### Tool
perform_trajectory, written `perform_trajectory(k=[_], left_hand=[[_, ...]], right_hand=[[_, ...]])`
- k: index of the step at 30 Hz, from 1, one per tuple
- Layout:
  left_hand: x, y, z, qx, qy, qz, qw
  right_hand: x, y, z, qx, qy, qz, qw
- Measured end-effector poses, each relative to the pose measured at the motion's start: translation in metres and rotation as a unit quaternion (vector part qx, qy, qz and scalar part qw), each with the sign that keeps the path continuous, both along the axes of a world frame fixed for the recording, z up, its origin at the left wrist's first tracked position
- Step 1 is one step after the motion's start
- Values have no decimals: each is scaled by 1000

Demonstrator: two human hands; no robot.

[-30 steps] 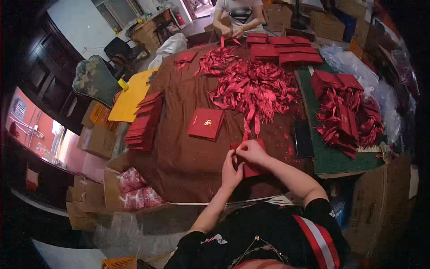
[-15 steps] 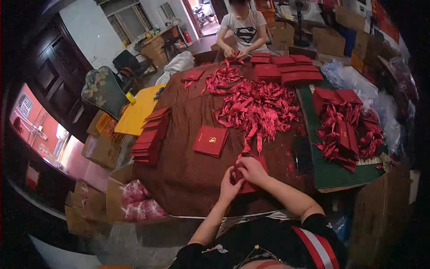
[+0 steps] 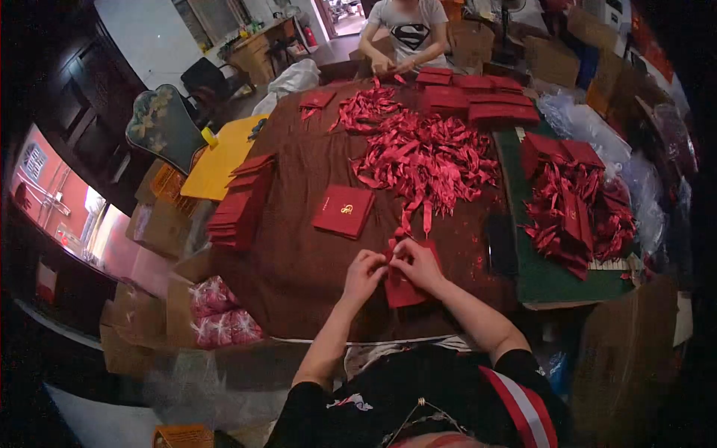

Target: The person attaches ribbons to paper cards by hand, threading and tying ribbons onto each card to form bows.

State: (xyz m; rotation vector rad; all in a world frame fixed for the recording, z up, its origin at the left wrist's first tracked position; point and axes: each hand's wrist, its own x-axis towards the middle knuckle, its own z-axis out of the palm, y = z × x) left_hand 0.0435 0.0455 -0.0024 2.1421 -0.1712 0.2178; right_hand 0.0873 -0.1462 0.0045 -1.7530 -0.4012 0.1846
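A dark red pouch or folder (image 3: 405, 293) lies on the brown cloth in front of me, partly hidden by my hands. My left hand (image 3: 365, 275) is closed in a pinch at its upper left edge. Just beside it, my right hand (image 3: 418, 266) pinches too, over the top of the same red item. A bit of red ribbon (image 3: 391, 245) shows between the fingertips; its exact path is hidden. Further up, a large heap of shiny red ribbons (image 3: 433, 164) trails two ends toward my hands. A flat red pouch with a gold emblem (image 3: 343, 211) rests to the left.
Stacked red pouches (image 3: 240, 205) line the left edge, more stacks (image 3: 502, 112) the far right. A ribboned pile (image 3: 571, 201) sits on a green board (image 3: 553, 287), beside a dark flat object (image 3: 502, 245). Across the table, a person in a white shirt (image 3: 411, 37) handles ribbon.
My hands have drawn slightly apart, uncovering more of the red pouch beneath, with ribbon between the fingertips. The whole view has shifted a little. The person opposite has moved their hands.
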Motion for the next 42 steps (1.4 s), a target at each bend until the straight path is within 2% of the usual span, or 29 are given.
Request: perform_trajectory(k=[3, 5, 6, 8, 9, 12, 13, 16, 19, 20, 21, 22, 23, 25, 26, 28, 29, 31, 32, 34, 35, 36, 37, 38, 40, 42], left_hand=[[11, 2, -8, 48, -79, -15, 996], [17, 3, -12, 103, -102, -9, 989], [17, 0, -6, 137, -100, -1, 986], [17, 1, 5, 222, -116, -7, 968], [17, 1, 9, 262, -116, 2, 958], [17, 35, 10, 299, -102, 74, 946], [12, 43, 15, 321, -37, 126, 938], [1, 64, 11, 284, -2, 174, 943], [-15, 40, 9, 276, -51, 216, 935], [-21, 26, 11, 272, -80, 202, 938], [-27, 10, 12, 266, -110, 188, 939], [-30, -4, 7, 238, -112, 133, 956], [-34, -17, 6, 201, -108, 81, 970], [-41, -38, 0, 226, -89, 64, 968], [-42, -43, -2, 232, -81, 67, 967], [-42, -44, -1, 242, -73, 61, 966], [-41, -44, 1, 247, -65, 61, 965], [-41, -43, -2, 249, -79, 62, 963], [-41, -43, -1, 258, -79, 62, 961], [-43, -45, 2, 268, -70, 67, 959], [-42, -45, 0, 263, -67, 66, 960], [-42, -44, -1, 257, -63, 63, 962], [-42, -45, -3, 262, -77, 69, 959], [-43, -45, -2, 268, -72, 70, 958], [-41, -46, -1, 274, -60, 67, 958], [-40, -45, -2, 279, -70, 67, 955]], right_hand=[[9, -2, -25, 33, 20, 7, 999], [-2, -10, -1, -18, -51, 33, 998], [0, -13, -10, -33, -188, 21, 981], [-3, -16, -22, -24, -114, 16, 993], [-4, -17, -25, -44, -150, -1, 988], [-2, -21, -26, -56, -146, 2, 988], [-2, -20, -29, -30, -161, 0, 987], [-1, -20, -32, -23, -131, 18, 991], [1, -23, -25, -35, -105, 25, 994], [1, -24, -24, 9, -53, 13, 998], [9, -25, -36, 34, -70, 6, 997], [17, -26, -48, 58, -86, 1, 995], [13, -25, -30, 99, -36, -37, 994], [17, -28, -3, -15, -144, -121, 982], [19, -26, 7, -57, -145, -157, 975], [27, -26, 17, -340, -208, -152, 905], [34, -22, 23, -399, -108, -111, 904], [41, -15, 3, -376, -182, -118, 901], [48, -12, 2, -373, -126, -87, 915], [52, -8, -7, -197, -131, -137, 962], [58, -9, -9, -140, -41, -93, 985], [65, -7, -17, 36, 93, -50, 994], [69, -6, -23, 210, 224, -4, 952], [62, -17, 6, 239, 262, 44, 934], [54, -14, 22, 281, 217, -31, 935], [54, -22, 33, 264, 168, -69, 947]])
